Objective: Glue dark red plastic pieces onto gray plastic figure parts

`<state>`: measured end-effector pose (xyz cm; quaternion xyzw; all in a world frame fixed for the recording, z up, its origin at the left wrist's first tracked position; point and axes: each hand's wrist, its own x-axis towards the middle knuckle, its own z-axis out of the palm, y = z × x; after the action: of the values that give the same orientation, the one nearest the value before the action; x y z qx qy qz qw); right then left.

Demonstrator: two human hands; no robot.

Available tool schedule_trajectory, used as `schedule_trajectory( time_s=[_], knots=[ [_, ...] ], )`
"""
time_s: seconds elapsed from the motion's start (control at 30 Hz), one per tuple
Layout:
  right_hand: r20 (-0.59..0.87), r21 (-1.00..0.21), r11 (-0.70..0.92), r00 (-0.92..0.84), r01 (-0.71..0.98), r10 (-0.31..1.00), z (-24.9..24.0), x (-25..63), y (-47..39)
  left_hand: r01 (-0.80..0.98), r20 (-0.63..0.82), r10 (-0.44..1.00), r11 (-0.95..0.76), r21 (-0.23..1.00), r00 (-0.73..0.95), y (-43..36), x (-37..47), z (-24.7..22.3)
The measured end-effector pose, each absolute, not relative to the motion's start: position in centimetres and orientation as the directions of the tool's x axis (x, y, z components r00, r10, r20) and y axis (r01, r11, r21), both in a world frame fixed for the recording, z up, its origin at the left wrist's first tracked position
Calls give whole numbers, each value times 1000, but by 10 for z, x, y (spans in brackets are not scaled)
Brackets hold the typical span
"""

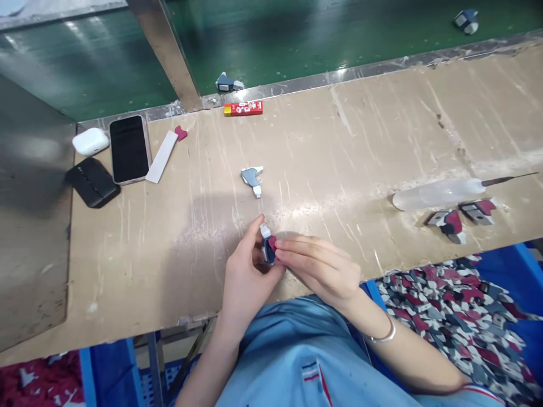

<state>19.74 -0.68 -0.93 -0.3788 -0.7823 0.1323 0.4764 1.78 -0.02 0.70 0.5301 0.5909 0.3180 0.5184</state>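
Note:
My left hand [250, 271] is closed around a small dark-blue and white plastic part [266, 249], held just above the bench near its front edge. Fingers of my right hand [322, 265] pinch a small maroon plastic piece [272, 243] against that part's right side; whether it is seated there I cannot tell. Beyond my hands, a similar blue-grey and white part [251, 180] lies on the bench. To the right rest a white bottle with a thin needle tip [439, 194] and two parts bearing maroon pieces [450, 225].
On the left lie a phone [129, 150], white earbud case [90, 141], black case [93, 182], white strip [162, 157] and loose maroon piece [180, 133]. A red and yellow box [243, 108] sits by the green surface [322, 39]. Blue bins [515, 271] of parts stand below the bench.

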Motion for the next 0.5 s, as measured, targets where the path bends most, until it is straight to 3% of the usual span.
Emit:
schedule_trajectory(
  time_s=[0.13, 0.33, 0.5],
  knots=[
    [656, -546, 699, -283, 462, 700, -9, 195, -6, 280, -250, 962, 212, 936, 106, -2, 18, 5],
    [574, -660, 645, -295, 385, 764, -10, 197, -1, 237, -256, 960, 224, 945, 114, -7, 18, 3],
    [490, -714, 582, -316, 389, 812, -2, 198, -1, 59, -271, 919, 266, 962, 286, -7, 7, 12]
  ],
)
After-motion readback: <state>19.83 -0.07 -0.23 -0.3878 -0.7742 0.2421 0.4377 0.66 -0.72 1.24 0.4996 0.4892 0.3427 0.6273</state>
